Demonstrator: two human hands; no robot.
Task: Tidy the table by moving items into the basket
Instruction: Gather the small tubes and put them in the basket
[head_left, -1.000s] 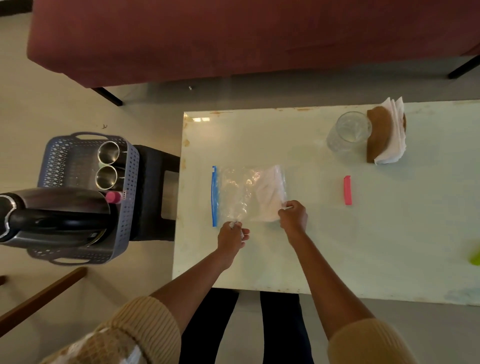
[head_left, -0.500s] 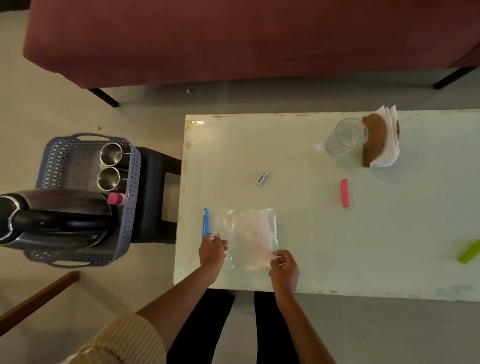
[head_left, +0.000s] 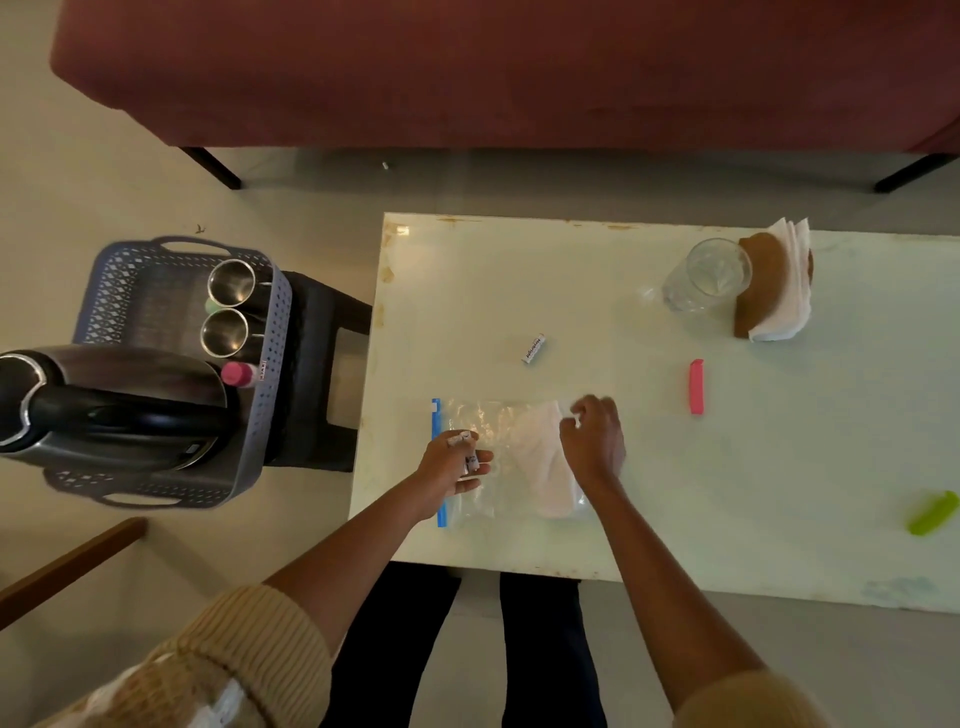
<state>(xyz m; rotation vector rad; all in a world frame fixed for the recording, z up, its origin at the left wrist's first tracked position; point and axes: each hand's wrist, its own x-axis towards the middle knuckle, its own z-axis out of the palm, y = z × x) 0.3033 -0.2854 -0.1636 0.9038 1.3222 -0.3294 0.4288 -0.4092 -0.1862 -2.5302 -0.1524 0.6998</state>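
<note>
A clear zip bag (head_left: 498, 441) with a blue zipper strip and something white inside lies flat near the table's front left. My left hand (head_left: 457, 465) rests on its left part beside the zipper, fingers curled, with small white bits showing at the fingertips. My right hand (head_left: 595, 439) sits at the bag's far right corner, fingers curled and pinching it. The grey-blue basket (head_left: 270, 332) stands on a black stool left of the table (head_left: 779, 467). It holds a kettle (head_left: 109, 405), two steel cups (head_left: 228, 306) and a pink-capped bottle (head_left: 239, 374).
On the table lie a small white tube (head_left: 534, 349), a pink clip (head_left: 696, 386) and a green clip (head_left: 932, 513). A glass (head_left: 709, 275) and a napkin holder (head_left: 774, 291) stand at the back. A maroon sofa (head_left: 519, 67) runs behind.
The bag was dragged toward the front edge, which uncovered the small white tube. My right hand has moved from the bag's near corner to its far right corner.
</note>
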